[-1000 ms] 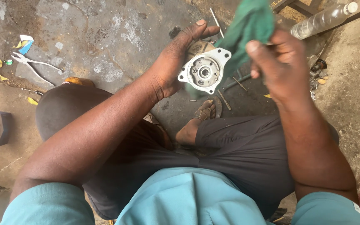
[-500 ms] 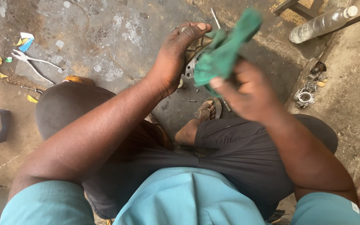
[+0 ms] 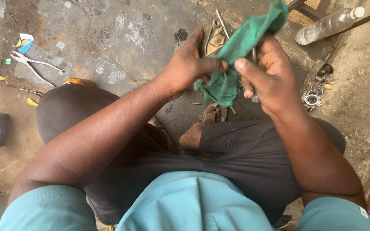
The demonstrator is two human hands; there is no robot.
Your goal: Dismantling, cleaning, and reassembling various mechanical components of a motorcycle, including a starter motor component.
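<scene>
Green rag [image 3: 236, 55] bunched between both my hands above my knees, open concrete floor [image 3: 108, 38] all round. My left hand [image 3: 189, 64] pinches its folds by thumb and fingers; my right hand [image 3: 268, 70] curls tight on it. The metal part has now vanished under cloth.

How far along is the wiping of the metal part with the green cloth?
Done: cannot tell; the metal part is mostly covered. In hand: left hand grips it, right hand presses the green cloth over it. Left: small engine pieces lie untouched on the floor.
</scene>
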